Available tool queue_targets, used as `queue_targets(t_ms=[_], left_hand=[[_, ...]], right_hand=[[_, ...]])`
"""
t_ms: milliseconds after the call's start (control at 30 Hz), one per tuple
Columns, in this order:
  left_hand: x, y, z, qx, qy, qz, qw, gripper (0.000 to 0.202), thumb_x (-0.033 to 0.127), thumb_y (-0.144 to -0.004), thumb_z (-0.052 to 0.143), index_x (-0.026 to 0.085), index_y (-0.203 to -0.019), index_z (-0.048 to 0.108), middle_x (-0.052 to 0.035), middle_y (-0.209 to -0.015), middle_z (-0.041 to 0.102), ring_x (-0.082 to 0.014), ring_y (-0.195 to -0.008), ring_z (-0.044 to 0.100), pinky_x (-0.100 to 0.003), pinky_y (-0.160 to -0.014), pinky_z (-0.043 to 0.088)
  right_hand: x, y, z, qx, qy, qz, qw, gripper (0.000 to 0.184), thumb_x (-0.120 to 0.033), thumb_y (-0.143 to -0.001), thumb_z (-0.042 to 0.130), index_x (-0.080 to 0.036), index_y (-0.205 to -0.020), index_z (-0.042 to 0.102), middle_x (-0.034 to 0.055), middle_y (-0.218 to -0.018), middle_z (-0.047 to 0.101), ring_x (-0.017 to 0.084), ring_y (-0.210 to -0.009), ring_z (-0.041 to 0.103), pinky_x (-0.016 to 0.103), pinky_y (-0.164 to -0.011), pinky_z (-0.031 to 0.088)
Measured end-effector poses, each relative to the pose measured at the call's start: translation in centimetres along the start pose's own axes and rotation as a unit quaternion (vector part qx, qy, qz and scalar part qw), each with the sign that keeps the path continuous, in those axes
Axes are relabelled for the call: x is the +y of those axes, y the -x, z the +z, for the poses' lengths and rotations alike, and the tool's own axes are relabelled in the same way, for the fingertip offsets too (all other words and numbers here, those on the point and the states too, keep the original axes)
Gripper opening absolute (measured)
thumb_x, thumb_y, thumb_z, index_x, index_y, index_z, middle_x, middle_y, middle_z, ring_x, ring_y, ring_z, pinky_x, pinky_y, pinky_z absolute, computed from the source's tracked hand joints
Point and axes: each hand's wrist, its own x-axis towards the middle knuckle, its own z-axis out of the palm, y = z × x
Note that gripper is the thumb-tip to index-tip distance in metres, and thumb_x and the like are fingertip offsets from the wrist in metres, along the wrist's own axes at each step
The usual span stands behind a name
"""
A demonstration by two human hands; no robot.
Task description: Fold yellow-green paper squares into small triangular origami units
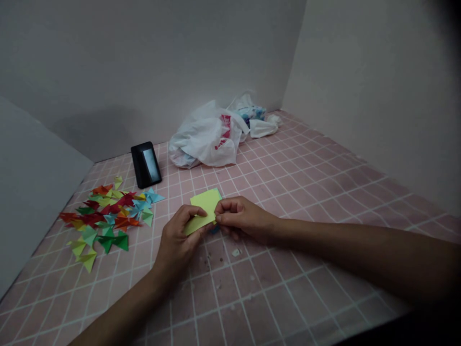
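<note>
Yellow paper (207,201) is positioned on the near side of the white bag (207,139), between my two hands. My left hand (180,233) holds its left and near portion, thumb across the upper face. My right hand (247,218) meets the right edge, thumb and index finger closed in a narrow pinch on it. Neither hand is nearer; both make contact. The sheet appears nearly square, so I cannot assign a long axis; its right edge extends from my right fingertips toward the bag. A blue layer (219,193) shows behind that edge. Folded pieces (108,210) lie left of the bag, on its near side.
</note>
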Motion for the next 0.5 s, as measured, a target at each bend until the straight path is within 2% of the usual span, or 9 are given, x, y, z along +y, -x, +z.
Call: queue_targets(t_ms=[133,267,400,500], left_hand=[[0.1,0.1,-0.2,-0.022,-0.019,0.019,0.999,0.015,0.030,-0.082,0.073,0.024,-0.092,0.064,-0.0029,-0.090,0.066,-0.0207,-0.082,0.060,-0.030,-0.077,0.042],[-0.1,0.2,-0.3,-0.042,-0.041,0.038,0.998,0.011,0.031,-0.092,0.061,0.024,-0.099,0.062,-0.0046,-0.095,0.066,-0.0209,-0.086,0.061,-0.031,-0.079,0.043],[-0.6,0.2,-0.3,-0.037,-0.065,0.041,0.996,0.010,0.030,-0.093,0.059,0.022,-0.099,0.061,-0.0047,-0.092,0.066,-0.0200,-0.083,0.062,-0.030,-0.074,0.044],[-1.0,0.2,-0.3,-0.022,-0.074,0.048,0.996,0.006,0.023,-0.092,0.059,0.022,-0.098,0.060,-0.0037,-0.093,0.067,-0.0188,-0.082,0.063,-0.029,-0.072,0.045]], right_hand=[[-0.1,0.1,0.0,-0.003,0.007,-0.003,1.000,0.009,-0.019,-0.077,0.061,-0.018,-0.071,0.054,-0.0070,-0.050,0.053,0.004,-0.039,0.043,0.018,-0.040,0.029],[-0.1,0.1,0.0,-0.005,0.008,0.000,1.000,0.009,-0.014,-0.079,0.059,-0.017,-0.072,0.055,-0.0070,-0.050,0.053,0.004,-0.039,0.043,0.018,-0.040,0.029],[-0.2,0.1,0.0,-0.011,0.016,0.000,1.000,0.009,-0.013,-0.080,0.059,-0.017,-0.072,0.054,-0.0071,-0.049,0.053,0.004,-0.039,0.043,0.018,-0.040,0.030],[-0.2,0.1,0.0,-0.015,0.017,0.003,1.000,0.008,-0.014,-0.079,0.059,-0.017,-0.073,0.055,-0.0069,-0.050,0.054,0.004,-0.039,0.043,0.017,-0.040,0.031]])
